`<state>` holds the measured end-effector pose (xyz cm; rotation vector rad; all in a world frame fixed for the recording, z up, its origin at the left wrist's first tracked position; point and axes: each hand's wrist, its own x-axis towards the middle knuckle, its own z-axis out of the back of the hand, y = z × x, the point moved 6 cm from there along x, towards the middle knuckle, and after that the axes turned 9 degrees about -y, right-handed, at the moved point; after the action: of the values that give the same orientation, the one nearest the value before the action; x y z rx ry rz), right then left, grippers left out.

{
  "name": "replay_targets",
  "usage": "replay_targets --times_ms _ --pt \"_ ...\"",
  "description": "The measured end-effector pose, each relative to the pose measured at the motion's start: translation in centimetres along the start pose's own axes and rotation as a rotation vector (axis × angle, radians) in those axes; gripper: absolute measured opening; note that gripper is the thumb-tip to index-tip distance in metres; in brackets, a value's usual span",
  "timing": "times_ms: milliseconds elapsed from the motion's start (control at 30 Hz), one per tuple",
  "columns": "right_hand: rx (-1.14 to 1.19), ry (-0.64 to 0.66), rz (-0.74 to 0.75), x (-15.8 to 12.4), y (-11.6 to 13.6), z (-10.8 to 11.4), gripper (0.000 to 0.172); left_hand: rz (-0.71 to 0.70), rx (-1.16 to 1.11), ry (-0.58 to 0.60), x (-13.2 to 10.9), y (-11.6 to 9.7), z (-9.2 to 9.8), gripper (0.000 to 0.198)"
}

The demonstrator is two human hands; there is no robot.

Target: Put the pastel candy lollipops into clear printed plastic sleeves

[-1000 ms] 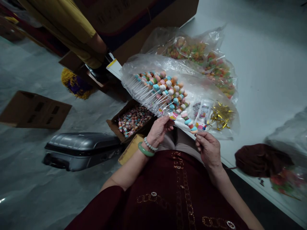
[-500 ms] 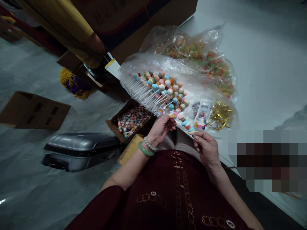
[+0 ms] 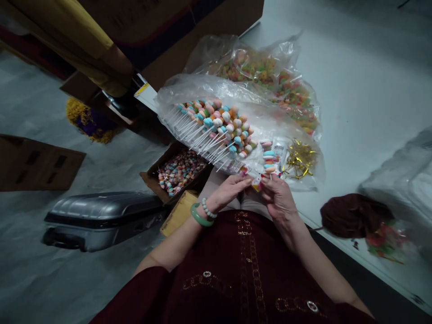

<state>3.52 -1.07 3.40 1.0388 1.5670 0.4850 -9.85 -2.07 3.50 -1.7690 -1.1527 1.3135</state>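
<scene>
The hands have closed in since a second ago, and the candy skewer (image 3: 269, 158) has swung from slanting to pointing away over the counter (image 3: 354, 90). Its stick end is hidden behind the fingers. The right hand (image 3: 278, 198) pinches it. The left hand (image 3: 227, 191) reaches in, fingertips meeting there, but whether it grips is unclear.

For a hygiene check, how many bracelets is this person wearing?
2: a green bangle and a white bead bracelet, side by side on the left wrist. Sleeves may hide others.
</scene>
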Motion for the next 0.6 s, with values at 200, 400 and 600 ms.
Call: replay_targets --times_ms 200,400,600 --pt "-0.081 -0.211 0.074 0.8 -0.8 1.0 0.029 0.019 -0.218 -0.171 0.6 0.1 0.5 0.033" --pt "-0.078 -0.085 0.083 0.5 -0.8 -0.4 0.031 -0.021 -0.317 -0.385 1.3 0.2 1.1 0.027" --pt "-0.057 -0.105 -0.007 1.5 -1.2 -0.1 0.032 -0.023 -0.313 -0.366 1.2 0.1 0.9 0.033"
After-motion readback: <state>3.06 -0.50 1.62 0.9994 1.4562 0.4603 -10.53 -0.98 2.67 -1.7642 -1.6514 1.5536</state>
